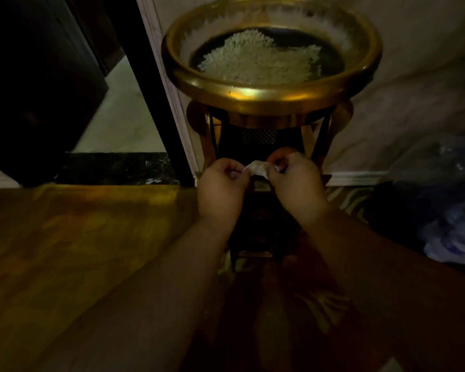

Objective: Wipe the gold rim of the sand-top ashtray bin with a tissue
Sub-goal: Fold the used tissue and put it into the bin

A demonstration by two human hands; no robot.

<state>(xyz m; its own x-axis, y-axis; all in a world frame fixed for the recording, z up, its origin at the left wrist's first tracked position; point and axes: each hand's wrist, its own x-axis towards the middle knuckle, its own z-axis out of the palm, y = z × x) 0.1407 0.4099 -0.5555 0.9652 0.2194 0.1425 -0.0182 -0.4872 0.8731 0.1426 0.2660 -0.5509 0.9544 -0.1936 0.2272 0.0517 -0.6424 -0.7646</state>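
Standing against the far wall, the sand-top ashtray bin [269,135] fills the upper middle of the view, its dark perforated body dropping out of sight behind the hands. Its gold rim [255,96] is a broad polished ring, brightest at the near edge where a light glints; inside it lies a pale patch of sand [258,60] on a darker bed, and the far inner wall of the bowl looks hazed or dusty. To the left a dark doorway [46,76] opens beside the white door trim, to the right a bluish plastic bag [451,205] slumps on the floor, and the near floor [78,251] is glossy wood.

Both bare forearms reach in from the near edge. The left hand [222,183] and the right hand [297,181] sit close together below the rim, in front of the bin's body, each pinching one end of a small white tissue [258,169] stretched between thumb and fingers — neither hand touches the bin.

By my reading this is the preparing step: the tissue is being opened or folded into a pad, and no wiping has begun. The next move calls for gathering the tissue under the fingers of one hand, lifting it to the near edge of the rim, and pressing lightly while following the ring around — keeping to the metal so the tissue does not drag sand out.
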